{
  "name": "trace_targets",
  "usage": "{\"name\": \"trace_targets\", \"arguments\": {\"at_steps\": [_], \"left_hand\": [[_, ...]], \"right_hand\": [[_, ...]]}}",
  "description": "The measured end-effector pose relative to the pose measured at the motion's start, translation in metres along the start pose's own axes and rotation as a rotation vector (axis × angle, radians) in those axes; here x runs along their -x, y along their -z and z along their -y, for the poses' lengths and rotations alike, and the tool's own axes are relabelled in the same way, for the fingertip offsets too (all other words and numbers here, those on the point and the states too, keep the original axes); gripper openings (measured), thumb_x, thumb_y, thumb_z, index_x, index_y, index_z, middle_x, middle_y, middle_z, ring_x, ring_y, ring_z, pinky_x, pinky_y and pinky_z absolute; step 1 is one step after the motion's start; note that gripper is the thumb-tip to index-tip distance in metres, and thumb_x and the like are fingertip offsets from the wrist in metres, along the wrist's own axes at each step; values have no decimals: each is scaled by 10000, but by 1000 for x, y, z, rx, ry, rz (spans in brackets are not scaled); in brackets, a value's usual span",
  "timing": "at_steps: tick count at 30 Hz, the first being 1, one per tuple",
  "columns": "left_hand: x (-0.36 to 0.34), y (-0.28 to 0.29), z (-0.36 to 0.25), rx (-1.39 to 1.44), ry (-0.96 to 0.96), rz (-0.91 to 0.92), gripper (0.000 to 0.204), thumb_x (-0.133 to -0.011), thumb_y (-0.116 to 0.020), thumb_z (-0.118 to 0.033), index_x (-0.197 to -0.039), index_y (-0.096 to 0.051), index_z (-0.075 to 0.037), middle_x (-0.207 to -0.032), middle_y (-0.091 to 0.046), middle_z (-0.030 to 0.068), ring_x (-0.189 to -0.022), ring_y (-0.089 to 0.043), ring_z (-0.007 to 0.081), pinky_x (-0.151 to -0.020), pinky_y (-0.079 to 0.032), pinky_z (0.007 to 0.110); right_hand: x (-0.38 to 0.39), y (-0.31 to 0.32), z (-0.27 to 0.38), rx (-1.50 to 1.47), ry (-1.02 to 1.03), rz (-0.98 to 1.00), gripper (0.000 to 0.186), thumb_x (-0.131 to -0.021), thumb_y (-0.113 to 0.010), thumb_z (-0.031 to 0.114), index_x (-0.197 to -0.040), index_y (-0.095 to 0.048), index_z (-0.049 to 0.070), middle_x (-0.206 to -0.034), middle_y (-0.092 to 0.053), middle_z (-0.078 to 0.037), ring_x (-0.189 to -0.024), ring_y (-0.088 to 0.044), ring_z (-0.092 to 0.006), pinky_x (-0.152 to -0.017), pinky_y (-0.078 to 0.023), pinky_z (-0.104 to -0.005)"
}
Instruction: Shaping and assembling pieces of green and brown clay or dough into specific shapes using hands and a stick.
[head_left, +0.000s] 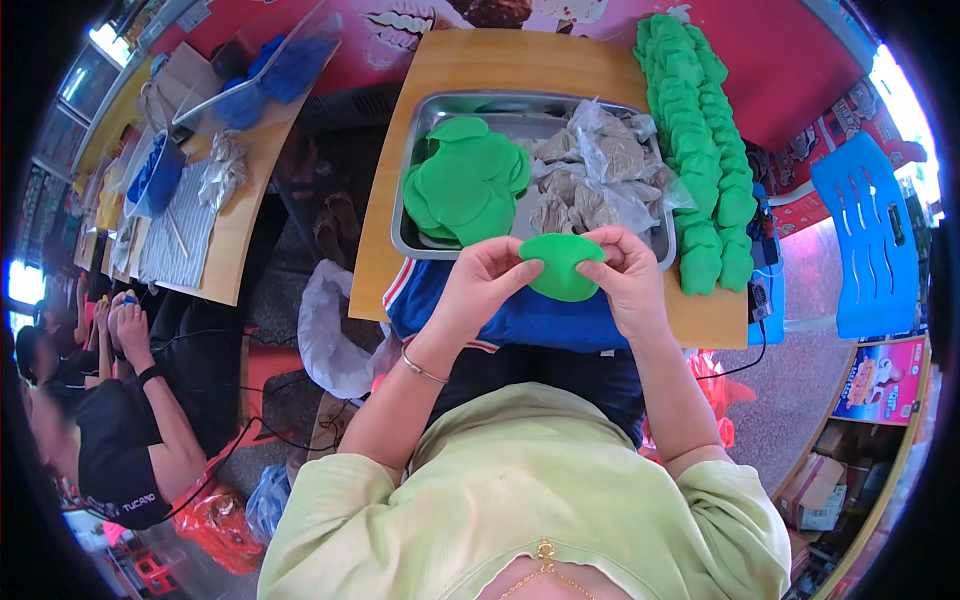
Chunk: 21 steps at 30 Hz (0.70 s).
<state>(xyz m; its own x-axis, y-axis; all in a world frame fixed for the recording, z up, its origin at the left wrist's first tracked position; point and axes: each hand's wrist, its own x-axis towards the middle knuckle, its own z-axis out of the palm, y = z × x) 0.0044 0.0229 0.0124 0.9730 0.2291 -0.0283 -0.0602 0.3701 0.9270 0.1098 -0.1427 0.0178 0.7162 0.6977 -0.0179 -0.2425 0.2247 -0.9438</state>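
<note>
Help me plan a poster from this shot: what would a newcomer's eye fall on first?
Probably the green disc pinched between the left hand and right hand, at the near edge of the metal tray. Next might come the long rows of overlapping green pieces along the tabletop's right side, then the blue slotted chair beyond.

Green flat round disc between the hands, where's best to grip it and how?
I'd pinch the green flat round disc by its bare near rim, coming from the wearer's side: it looks thin, and left hand and right hand cover its side edges.
</note>
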Motion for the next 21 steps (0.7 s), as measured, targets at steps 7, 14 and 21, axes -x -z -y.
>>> {"name": "trace_targets", "arguments": {"at_steps": [7,14,21], "left_hand": [[2,-7,3,-215,-114,-263,228,-747,-764,-116,-797,-552,-48,-778,-552,-29,-699,-528,41,-624,-456,189],[8,-18,14,-529,-116,-84,278,-694,-793,-106,-787,-545,-20,-749,-545,12,-645,-527,58,-565,-447,200],[2,-11,17,-65,-259,-16,160,-809,-657,5,-772,-508,-40,-745,-521,-27,-661,-506,30,-575,-424,184]], "right_hand": [[1,-4,0,95,120,-119,211,-742,-707,-30,-881,-576,58,-737,-588,29,-689,-553,-48,-646,-442,-199],[6,-14,-2,206,23,-53,268,-744,-739,58,-765,-476,104,-717,-525,53,-660,-488,-16,-577,-380,-175],[6,-11,-1,-16,-160,40,105,-844,-647,96,-889,-553,86,-823,-587,31,-718,-541,-36,-573,-416,-192]]}}
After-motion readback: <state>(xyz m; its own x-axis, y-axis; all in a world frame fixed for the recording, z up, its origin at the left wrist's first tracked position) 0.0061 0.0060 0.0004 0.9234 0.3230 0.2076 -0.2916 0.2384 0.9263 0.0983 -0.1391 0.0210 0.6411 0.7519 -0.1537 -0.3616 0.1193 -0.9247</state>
